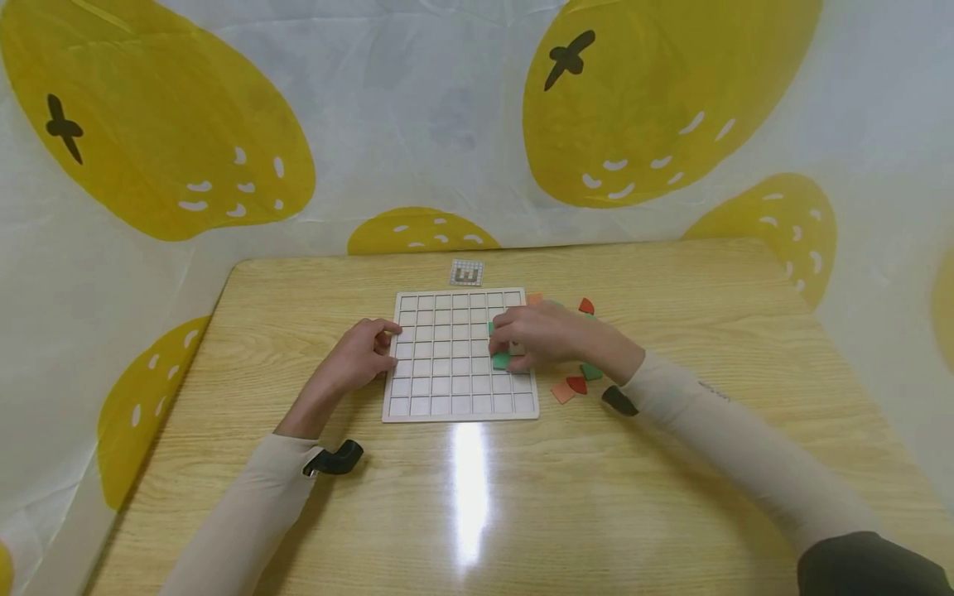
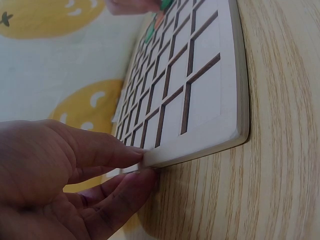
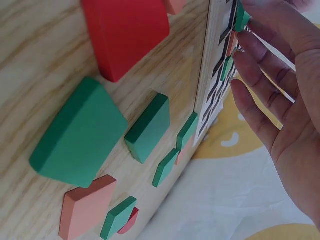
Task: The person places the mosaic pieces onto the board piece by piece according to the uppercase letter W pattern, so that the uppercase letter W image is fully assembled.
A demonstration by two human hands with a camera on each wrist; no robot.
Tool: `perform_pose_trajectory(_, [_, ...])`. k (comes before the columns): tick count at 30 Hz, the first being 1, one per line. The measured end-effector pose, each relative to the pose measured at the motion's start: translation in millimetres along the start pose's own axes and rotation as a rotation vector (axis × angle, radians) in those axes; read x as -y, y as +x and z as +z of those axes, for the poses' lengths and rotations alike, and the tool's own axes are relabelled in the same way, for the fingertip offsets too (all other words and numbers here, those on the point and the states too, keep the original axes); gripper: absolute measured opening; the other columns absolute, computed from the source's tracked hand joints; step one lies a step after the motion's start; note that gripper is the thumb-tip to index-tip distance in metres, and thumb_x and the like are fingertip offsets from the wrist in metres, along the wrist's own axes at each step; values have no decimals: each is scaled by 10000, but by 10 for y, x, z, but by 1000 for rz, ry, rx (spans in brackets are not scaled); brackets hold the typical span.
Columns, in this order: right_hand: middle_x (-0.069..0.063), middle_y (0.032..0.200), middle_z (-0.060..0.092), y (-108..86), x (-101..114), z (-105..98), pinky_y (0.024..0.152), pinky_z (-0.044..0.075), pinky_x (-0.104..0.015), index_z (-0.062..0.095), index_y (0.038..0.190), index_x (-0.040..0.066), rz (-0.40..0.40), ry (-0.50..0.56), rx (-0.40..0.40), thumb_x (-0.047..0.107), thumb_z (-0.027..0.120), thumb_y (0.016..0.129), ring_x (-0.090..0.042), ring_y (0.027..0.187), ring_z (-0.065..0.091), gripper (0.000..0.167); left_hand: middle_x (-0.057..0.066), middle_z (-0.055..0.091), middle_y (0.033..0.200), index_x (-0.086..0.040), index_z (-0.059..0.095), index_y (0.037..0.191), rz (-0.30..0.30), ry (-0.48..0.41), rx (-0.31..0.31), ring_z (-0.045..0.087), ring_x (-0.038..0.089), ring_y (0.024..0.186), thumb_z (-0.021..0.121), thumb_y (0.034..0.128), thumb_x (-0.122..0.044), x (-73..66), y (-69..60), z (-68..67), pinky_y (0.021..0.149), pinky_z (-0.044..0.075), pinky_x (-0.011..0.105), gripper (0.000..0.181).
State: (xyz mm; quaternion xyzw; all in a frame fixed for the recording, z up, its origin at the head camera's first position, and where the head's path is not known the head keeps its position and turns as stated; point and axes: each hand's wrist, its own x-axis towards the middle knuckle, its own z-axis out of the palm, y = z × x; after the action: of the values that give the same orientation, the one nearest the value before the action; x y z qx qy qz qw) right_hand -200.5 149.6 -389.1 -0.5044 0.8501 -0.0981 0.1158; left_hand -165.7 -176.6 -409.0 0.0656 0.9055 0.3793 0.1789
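Note:
A pale grid board (image 1: 442, 359) lies flat on the table. My left hand (image 1: 356, 356) has its thumb and a finger spaced along the board's left edge; in the left wrist view the fingertips of this hand (image 2: 85, 175) touch that edge. Over the right columns, my right hand (image 1: 547, 333) pinches a green piece (image 1: 501, 361) at the board surface. In the right wrist view, the right hand (image 3: 295, 85) has its thumb and index finger at the green piece (image 3: 242, 18), with an orange piece (image 3: 232, 42) and another green piece (image 3: 227, 68) on the board beyond.
Right of the board lie loose pieces, among them a red one (image 1: 577, 385), an orange one (image 1: 563, 392) and a green one (image 1: 591, 372). A small patterned card (image 1: 466, 272) sits behind the board. Patterned cloth (image 1: 417, 124) hangs past the table's far edge.

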Motion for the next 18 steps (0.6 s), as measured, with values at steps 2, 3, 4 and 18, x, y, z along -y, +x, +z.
perform_pose_trajectory(2, [47, 992, 644, 6, -1, 4, 607, 437, -243, 736, 1068, 185, 5, -3, 4, 216, 756, 877, -111, 930, 586, 195, 198, 511, 1161, 12, 562, 1372, -2, -3, 2, 510, 298, 977, 686, 893, 35, 4, 5, -2, 723, 513, 322, 496])
perform_pose_trajectory(3, [50, 992, 643, 9, -3, 8, 599, 434, -240, 736, 1066, 188, 7, -5, 6, 217, 755, 877, -108, 931, 587, 192, 200, 511, 1165, 11, 561, 1373, -4, -3, 3, 511, 299, 977, 686, 893, 36, 5, 7, -3, 721, 516, 321, 497])
perform_pose_trajectory(4, [54, 993, 642, 11, -5, 13, 593, 430, -238, 736, 1065, 191, 12, -7, 9, 216, 752, 878, -103, 934, 587, 189, 202, 512, 1166, 12, 561, 1374, -5, -4, 4, 515, 299, 976, 685, 893, 37, 6, 10, -3, 719, 519, 319, 497])
perform_pose_trajectory(18, [38, 937, 613, -13, -35, 54, 536, 375, -225, 745, 1026, 208, -6, -26, -37, 178, 748, 862, -110, 858, 542, 167, 204, 523, 1162, 14, 564, 1375, 3, 10, -2, 518, 297, 966, 688, 891, 34, -8, 11, -7, 720, 516, 323, 500])
